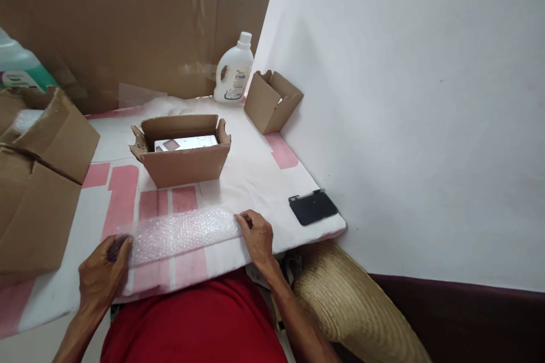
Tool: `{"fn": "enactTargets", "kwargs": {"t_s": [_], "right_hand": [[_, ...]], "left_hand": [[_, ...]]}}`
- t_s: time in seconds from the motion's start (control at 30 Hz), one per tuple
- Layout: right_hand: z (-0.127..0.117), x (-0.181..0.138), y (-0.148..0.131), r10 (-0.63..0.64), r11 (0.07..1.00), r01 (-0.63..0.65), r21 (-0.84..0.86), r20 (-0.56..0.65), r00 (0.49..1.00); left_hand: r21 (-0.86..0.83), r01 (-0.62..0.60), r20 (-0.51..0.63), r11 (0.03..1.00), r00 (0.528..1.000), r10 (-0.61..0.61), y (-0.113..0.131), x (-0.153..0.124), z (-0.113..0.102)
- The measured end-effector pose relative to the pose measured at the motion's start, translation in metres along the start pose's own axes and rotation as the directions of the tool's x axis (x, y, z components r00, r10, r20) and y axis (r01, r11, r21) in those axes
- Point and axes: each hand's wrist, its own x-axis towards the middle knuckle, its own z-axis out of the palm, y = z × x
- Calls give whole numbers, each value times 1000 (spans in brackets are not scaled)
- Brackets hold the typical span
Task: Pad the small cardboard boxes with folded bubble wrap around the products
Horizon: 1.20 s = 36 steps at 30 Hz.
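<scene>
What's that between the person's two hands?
Bubble wrap! In the head view, a clear, bumpy strip of it stretches from the left hand to the right hand, with one end held in each.

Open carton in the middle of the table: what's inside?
A white printed box, upper part visible. The carton's front wall covers its lower part and the carton floor; can't tell what's underneath.

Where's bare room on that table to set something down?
Cloth lies bare between the middle carton and flat black object, and between that carton and the white handled bottle. Crowded: the left, with cardboard boxes; the front, with left hand, bubble wrap and right hand.
</scene>
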Motion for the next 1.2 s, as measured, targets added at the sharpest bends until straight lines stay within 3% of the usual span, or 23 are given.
{"fn": "enactTargets", "kwargs": {"t_s": [0.1, 0.17, 0.23, 0.3, 0.37, 0.43, 0.47, 0.5, 0.57, 0.67, 0.8, 0.9, 1.0, 1.1, 1.2], "right_hand": [[2, 0, 0, -21, 999, 20, -27, -30, 999], [-1, -1, -5, -57, 998, 53, -45, -90, 994], [-3, -7, -15, -118, 990, 103, -92, -179, 977], [-3, -20, -33, -233, 969, 211, -131, -179, 956], [4, -38, -56, -418, 905, 414, -101, -33, 908], [16, -54, -76, -573, 811, 584, -12, 183, 799], [22, -61, -83, -606, 780, 626, 17, 273, 747], [28, -65, -88, -613, 763, 645, 27, 343, 711], [38, -66, -88, -592, 758, 653, 10, 430, 681], [41, -57, -70, -566, 756, 653, -38, 461, 683], [30, -38, -32, -453, 803, 565, -188, 423, 785], [15, -26, -6, -327, 831, 446, -334, 356, 875], [4, -18, 10, -242, 835, 361, -414, 313, 918], [2, -16, 16, -221, 841, 337, -424, 300, 928], [6, -18, 13, -218, 852, 307, -425, 246, 944]], "left_hand": [[27, -27, -62, 999, 998, 29, 2, -1, 2], [41, -80, -183, 996, 979, 87, 5, -6, 3], [117, -185, -361, 976, 907, 215, 10, -15, 8], [240, -335, -415, 911, 813, 408, 16, -29, 19], [310, -553, -261, 773, 732, 629, 22, -44, 38], [287, -759, -64, 585, 594, 802, 25, -55, 59], [279, -812, -10, 512, 531, 848, 25, -57, 69], [285, -834, 13, 473, 497, 868, 24, -58, 77], [309, -820, 6, 482, 509, 861, 20, -56, 86], [311, -775, 30, 551, 587, 809, 12, -49, 83], [326, -670, 44, 667, 716, 697, 0, -46, 62], [336, -598, 48, 727, 782, 621, -16, -45, 49], [331, -585, 45, 740, 793, 607, -34, -39, 40], [319, -580, -11, 749, 788, 616, -45, -31, 29], [346, -644, -68, 682, 708, 703, -49, -22, 15]]}}
